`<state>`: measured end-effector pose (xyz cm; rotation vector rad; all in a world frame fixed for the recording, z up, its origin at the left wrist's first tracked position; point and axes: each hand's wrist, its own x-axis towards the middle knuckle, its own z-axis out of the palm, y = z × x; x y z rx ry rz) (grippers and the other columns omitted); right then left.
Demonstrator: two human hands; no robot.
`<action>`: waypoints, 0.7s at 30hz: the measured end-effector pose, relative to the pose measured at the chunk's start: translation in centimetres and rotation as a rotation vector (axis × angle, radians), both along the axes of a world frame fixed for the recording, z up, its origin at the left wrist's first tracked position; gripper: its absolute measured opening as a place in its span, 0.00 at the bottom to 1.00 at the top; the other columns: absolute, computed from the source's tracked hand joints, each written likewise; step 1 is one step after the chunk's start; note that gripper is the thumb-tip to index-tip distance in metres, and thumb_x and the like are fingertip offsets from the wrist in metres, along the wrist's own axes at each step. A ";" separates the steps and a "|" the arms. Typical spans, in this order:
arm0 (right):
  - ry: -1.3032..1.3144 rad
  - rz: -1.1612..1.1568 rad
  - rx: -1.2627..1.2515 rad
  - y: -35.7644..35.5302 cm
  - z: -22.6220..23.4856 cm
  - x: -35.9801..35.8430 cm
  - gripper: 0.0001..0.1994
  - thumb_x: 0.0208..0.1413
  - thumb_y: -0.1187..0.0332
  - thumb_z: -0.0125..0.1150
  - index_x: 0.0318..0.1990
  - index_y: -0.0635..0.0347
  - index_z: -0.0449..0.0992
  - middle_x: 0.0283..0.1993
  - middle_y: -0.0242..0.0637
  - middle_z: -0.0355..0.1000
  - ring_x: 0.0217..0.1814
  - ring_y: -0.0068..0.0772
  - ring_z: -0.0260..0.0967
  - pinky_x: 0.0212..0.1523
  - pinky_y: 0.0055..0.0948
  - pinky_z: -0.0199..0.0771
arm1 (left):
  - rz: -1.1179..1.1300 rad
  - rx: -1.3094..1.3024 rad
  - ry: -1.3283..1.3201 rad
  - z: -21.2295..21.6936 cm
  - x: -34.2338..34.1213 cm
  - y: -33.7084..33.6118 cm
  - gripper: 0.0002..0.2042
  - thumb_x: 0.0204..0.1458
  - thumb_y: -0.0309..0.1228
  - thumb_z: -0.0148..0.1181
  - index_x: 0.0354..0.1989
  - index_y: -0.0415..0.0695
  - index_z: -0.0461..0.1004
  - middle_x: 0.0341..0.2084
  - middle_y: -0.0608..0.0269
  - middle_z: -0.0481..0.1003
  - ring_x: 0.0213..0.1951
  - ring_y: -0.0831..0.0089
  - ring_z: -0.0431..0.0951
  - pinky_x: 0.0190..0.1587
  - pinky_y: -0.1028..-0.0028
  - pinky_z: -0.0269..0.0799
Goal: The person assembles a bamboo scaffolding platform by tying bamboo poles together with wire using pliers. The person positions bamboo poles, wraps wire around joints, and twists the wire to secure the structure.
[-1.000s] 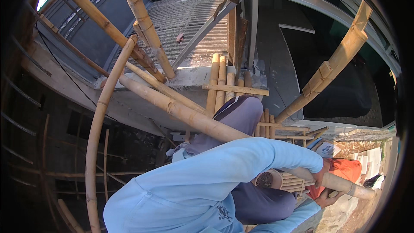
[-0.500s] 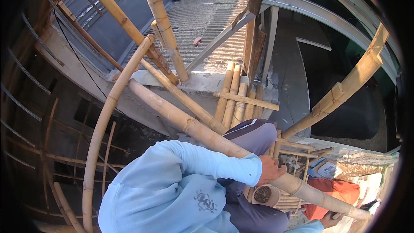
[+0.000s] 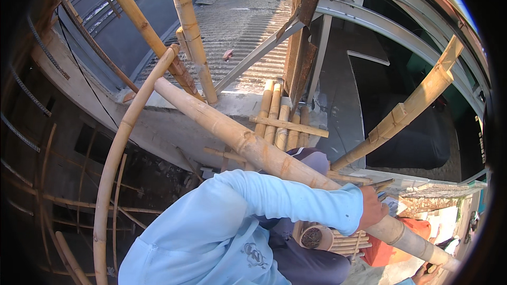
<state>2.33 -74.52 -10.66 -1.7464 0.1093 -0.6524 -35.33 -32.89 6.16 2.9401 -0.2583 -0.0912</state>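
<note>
A long, thick bamboo pole (image 3: 232, 132) slants across the view from upper left to lower right. My left hand (image 3: 374, 210), in a light blue sleeve, is wrapped over its lower part. My right hand (image 3: 424, 274) is at the lower right rim, just under the pole's far right end. Its fingers are curled around a small light-brown piece that I cannot make out, and the view's edge cuts part of it off. Below the pole, by my bent legs in dark trousers, stands a pale bucket (image 3: 312, 237) with small dark pieces, perhaps nails, inside.
A curved bamboo pole (image 3: 119, 148) rises at the left, beside a drop with bamboo bars below. Upright bamboo poles (image 3: 191, 31) stand by a concrete ledge (image 3: 179, 126). Several short bamboo lengths (image 3: 273, 111) lie beyond. A notched bamboo post (image 3: 401, 113) leans at right. Orange cloth (image 3: 388, 250) lies lower right.
The thick bamboo pole has shifted to the right, with my left hand on it. My right hand has moved right and lower, closer to the view's edge. The whole view has turned slightly.
</note>
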 end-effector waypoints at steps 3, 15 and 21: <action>-0.024 -0.004 0.006 -0.4 1.6 1.0 0.28 0.61 0.69 0.66 0.67 0.68 0.66 0.62 0.51 0.70 0.62 0.40 0.70 0.62 0.37 0.75 | 0.024 -0.025 0.037 3.1 -1.1 3.4 0.29 0.36 0.35 0.73 0.48 0.35 0.72 0.31 0.52 0.83 0.37 0.58 0.86 0.38 0.64 0.78; 0.124 0.823 1.241 32.3 12.4 -5.0 0.20 0.62 0.62 0.60 0.58 0.61 0.71 0.56 0.47 0.73 0.64 0.56 0.68 0.68 0.63 0.62 | 0.593 0.164 -0.051 7.1 -10.8 22.7 0.35 0.32 0.30 0.69 0.57 0.53 0.71 0.36 0.52 0.82 0.40 0.47 0.82 0.45 0.52 0.76; 0.206 0.793 1.428 41.4 13.7 -10.2 0.22 0.59 0.60 0.65 0.58 0.58 0.72 0.57 0.41 0.72 0.63 0.49 0.67 0.69 0.64 0.59 | 0.682 0.072 -0.153 5.9 -14.6 28.7 0.34 0.29 0.29 0.70 0.55 0.51 0.74 0.39 0.47 0.81 0.44 0.44 0.81 0.50 0.54 0.75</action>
